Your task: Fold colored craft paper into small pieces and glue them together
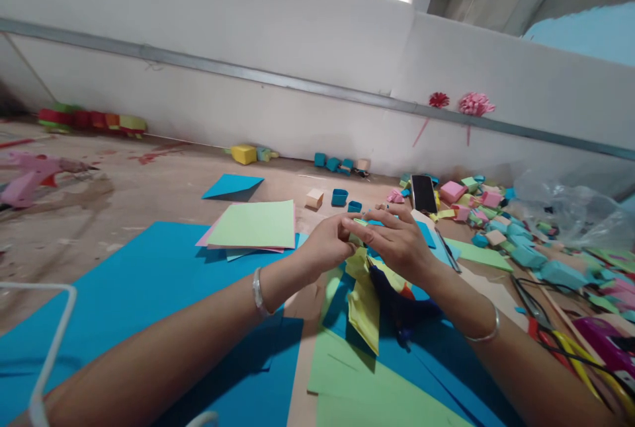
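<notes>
My left hand (325,245) and my right hand (399,242) meet over the middle of the work surface. Between their fingertips is a small light green paper piece (360,222), mostly covered by the fingers. The left fingers are curled in a pinch on it; the right thumb presses against it, with the other right fingers stretched over the top. Below the hands lie crumpled yellow paper (364,314) and a dark blue tool (404,301) shaped like a glue gun, partly hidden by the right hand. Blue and light green sheets are spread underneath.
A stack of light green squares (255,225) lies left of the hands. Farther left is a pink glue gun (34,176). Small folded paper boxes (520,235) pile up at right, near a phone (423,194), a plastic bag (570,209) and scissors (538,314). A wall stands behind.
</notes>
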